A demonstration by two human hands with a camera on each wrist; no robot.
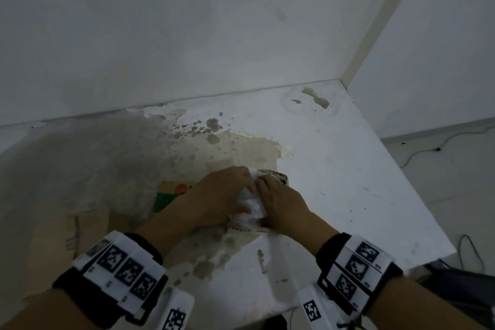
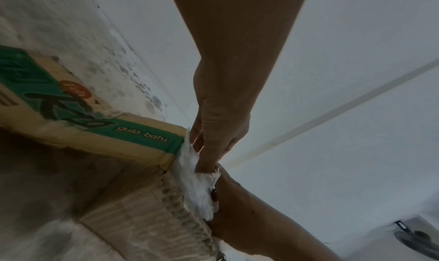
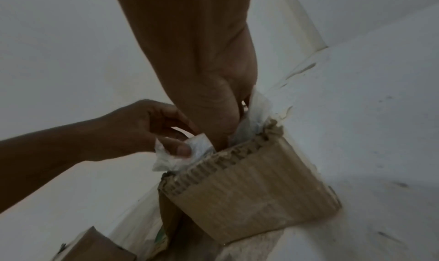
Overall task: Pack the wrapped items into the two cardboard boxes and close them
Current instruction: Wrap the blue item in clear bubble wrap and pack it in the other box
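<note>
A small corrugated cardboard box (image 3: 249,190) stands open on the white table, mostly hidden under both hands in the head view. A white plastic-wrapped item (image 1: 250,202) sticks out of its top. My left hand (image 1: 241,183) pinches the near-left part of the wrap (image 3: 175,152) between thumb and fingers. From the right, my right hand (image 1: 267,186) curls over the wrap, its fingers (image 3: 225,126) reaching down inside the box wall. A second cardboard box (image 2: 95,126) with green print lies just left of the small one, touching it.
The table (image 1: 334,169) has peeled, stained patches and meets a white wall at the back. Its right edge drops to a tiled floor with cables (image 1: 428,150). A brown cardboard flap (image 1: 91,225) lies at the left. Something dark (image 1: 455,284) sits at lower right.
</note>
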